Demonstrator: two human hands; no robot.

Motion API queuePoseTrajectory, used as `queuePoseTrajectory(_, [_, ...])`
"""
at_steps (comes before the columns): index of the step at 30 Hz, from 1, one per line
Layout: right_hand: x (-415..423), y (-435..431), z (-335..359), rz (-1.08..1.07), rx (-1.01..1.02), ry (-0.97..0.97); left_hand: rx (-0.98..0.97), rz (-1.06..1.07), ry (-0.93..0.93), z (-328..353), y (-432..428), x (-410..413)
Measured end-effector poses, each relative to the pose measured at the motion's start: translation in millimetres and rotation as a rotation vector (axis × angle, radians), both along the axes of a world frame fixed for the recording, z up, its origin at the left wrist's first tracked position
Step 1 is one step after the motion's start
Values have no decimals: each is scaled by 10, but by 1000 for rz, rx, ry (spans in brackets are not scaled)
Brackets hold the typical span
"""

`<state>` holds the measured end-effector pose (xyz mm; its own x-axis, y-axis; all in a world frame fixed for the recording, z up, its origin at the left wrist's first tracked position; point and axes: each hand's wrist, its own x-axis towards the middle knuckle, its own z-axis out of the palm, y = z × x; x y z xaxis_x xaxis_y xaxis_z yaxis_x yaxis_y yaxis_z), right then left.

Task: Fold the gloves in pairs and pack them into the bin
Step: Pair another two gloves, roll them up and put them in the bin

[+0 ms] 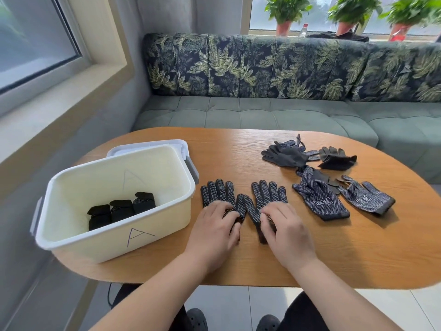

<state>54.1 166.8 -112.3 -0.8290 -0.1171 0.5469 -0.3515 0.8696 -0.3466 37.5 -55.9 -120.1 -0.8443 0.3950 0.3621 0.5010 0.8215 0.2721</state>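
Two dark dotted gloves lie flat side by side on the wooden table (358, 254), fingers pointing away from me. My left hand (214, 232) presses on the cuff end of the left glove (218, 191). My right hand (286, 232) rests on the cuff end of the right glove (268, 192). Both hands have curled fingers on the fabric. The white bin (114, 242) marked "A" stands to the left and holds three folded dark glove bundles (121, 209). More loose gloves lie at the right: two dotted ones with a logo (319, 199) (367, 198) and a dark heap (288, 154) behind them.
The bin's lid (148, 145) lies behind the bin. A green sofa (262, 111) with leaf-print cushions runs along the table's far side. Potted plants (285, 10) stand on the sill behind it. A window ledge (59, 91) is at the left.
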Motion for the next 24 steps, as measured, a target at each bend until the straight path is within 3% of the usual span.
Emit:
queuePoseTrajectory(7, [-398,-134,-7,-131,310,-617,-184,158,-388,131,254,-373])
queuePoseTrajectory(12, [-423,-181,40,-237,307,-601,-326,173,-436,48,269,-404])
queuePoseTrajectory(24, [-494,-169,-93,-242,304,-619,-292,216,-385,-17,283,-454])
